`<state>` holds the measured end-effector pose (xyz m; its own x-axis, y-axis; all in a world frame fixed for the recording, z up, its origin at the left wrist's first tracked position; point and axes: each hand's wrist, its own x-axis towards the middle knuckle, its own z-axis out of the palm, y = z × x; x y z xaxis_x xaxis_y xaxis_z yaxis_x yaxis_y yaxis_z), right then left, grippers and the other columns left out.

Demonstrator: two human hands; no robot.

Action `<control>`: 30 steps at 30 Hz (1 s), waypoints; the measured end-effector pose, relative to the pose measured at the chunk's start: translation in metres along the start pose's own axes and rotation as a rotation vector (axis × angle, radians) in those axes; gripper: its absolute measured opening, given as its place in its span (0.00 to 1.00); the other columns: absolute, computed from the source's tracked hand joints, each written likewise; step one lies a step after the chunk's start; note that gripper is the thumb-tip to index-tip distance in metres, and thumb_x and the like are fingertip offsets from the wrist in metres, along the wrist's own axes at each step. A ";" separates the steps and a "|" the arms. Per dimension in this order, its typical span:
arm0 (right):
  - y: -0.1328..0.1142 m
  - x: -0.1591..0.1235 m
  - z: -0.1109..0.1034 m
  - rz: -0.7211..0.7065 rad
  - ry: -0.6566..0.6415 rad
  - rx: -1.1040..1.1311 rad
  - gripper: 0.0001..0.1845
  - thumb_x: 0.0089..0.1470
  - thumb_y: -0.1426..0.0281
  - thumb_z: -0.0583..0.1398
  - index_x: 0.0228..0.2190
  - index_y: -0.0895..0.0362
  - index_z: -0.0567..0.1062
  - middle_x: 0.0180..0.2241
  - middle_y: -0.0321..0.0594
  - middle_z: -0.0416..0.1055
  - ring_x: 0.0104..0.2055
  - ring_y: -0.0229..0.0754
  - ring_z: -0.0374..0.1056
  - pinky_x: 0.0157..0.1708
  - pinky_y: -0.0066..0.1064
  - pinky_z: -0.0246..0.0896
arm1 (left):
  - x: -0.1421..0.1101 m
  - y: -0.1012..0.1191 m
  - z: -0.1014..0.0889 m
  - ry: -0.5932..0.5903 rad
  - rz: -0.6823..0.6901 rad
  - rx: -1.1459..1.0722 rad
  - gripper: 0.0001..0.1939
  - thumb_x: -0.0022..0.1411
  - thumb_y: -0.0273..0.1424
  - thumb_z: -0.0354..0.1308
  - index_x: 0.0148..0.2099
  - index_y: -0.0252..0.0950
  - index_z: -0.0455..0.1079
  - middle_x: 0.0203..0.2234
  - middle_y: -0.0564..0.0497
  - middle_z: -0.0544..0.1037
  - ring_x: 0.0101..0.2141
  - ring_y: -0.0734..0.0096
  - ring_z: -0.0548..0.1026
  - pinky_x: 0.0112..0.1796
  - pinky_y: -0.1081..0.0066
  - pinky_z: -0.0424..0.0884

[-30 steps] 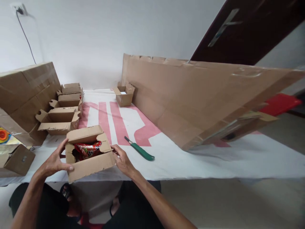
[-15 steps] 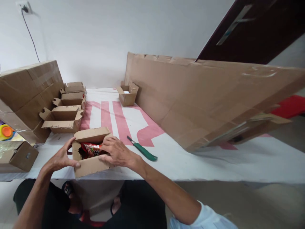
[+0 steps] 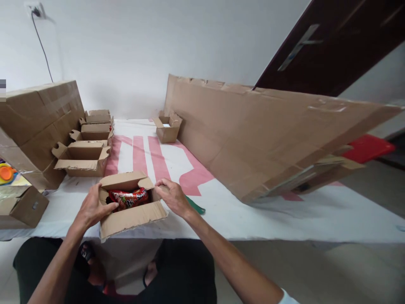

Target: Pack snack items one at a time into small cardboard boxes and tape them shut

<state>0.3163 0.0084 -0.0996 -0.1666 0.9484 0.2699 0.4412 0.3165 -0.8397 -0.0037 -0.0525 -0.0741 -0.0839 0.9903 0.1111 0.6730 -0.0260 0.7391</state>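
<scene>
A small cardboard box (image 3: 134,219) with raised flaps stands at the table's front edge. Inside it lies a shiny red packet (image 3: 131,197) with printed lettering. My left hand (image 3: 92,207) grips the box's left end, its thumb reaching over the rim. At the opposite end, my right hand (image 3: 173,197) is closed with its fingertips on the right flap. Behind that hand, a green-handled knife (image 3: 196,205) lies on the table, its blade hidden.
Several open boxes (image 3: 82,156) line the left side beside a large carton (image 3: 41,126). Another box (image 3: 167,131) sits farther back, against a long cardboard sheet (image 3: 253,139). A closed box (image 3: 28,207) rests front left. White cloth with pink markings covers the table (image 3: 221,223).
My right hand has moved from over the packet to the box's right flap, uncovering more of the packet. My left thumb has shifted inward over the rim. The knife's blade is now hidden.
</scene>
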 end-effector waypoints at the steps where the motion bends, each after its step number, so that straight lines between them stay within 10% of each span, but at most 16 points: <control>1: 0.001 -0.001 0.000 -0.026 0.012 -0.036 0.07 0.61 0.65 0.58 0.32 0.52 0.76 0.32 0.36 0.78 0.34 0.46 0.72 0.37 0.35 0.65 | 0.001 0.002 0.005 0.051 -0.006 0.066 0.42 0.50 0.38 0.74 0.67 0.35 0.71 0.60 0.35 0.79 0.62 0.33 0.76 0.62 0.45 0.73; 10: -0.028 0.001 -0.006 -0.321 -0.148 -0.696 0.07 0.69 0.72 0.61 0.44 0.54 0.80 0.49 0.50 0.78 0.52 0.54 0.71 0.53 0.43 0.64 | -0.002 -0.007 -0.008 -0.042 -0.141 -0.244 0.38 0.53 0.41 0.67 0.65 0.36 0.69 0.54 0.38 0.83 0.50 0.45 0.84 0.44 0.55 0.82; 17: -0.039 0.017 0.008 -0.243 -0.278 -0.869 0.14 0.65 0.74 0.64 0.52 0.56 0.79 0.52 0.54 0.79 0.49 0.56 0.74 0.50 0.44 0.63 | -0.004 0.036 -0.002 -0.030 -0.113 0.575 0.29 0.57 0.36 0.68 0.60 0.37 0.69 0.58 0.34 0.75 0.50 0.38 0.82 0.48 0.52 0.77; 26: -0.030 0.017 0.010 0.083 -0.014 -0.679 0.14 0.72 0.70 0.55 0.53 0.56 0.77 0.42 0.47 0.84 0.42 0.51 0.76 0.38 0.36 0.60 | 0.011 0.058 0.009 -0.095 -0.177 0.790 0.19 0.64 0.26 0.57 0.57 0.33 0.71 0.54 0.31 0.78 0.51 0.40 0.82 0.48 0.55 0.76; 30: -0.018 0.018 0.006 -0.251 0.134 -0.685 0.23 0.66 0.76 0.59 0.61 0.60 0.76 0.56 0.56 0.80 0.55 0.58 0.73 0.52 0.44 0.65 | 0.014 0.040 -0.009 -0.057 -0.202 0.322 0.26 0.58 0.33 0.62 0.59 0.36 0.74 0.49 0.38 0.84 0.52 0.43 0.82 0.49 0.57 0.78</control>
<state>0.3000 0.0197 -0.0822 -0.2449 0.8262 0.5073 0.8627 0.4245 -0.2749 0.0156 -0.0413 -0.0373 -0.2038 0.9773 -0.0588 0.8444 0.2058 0.4946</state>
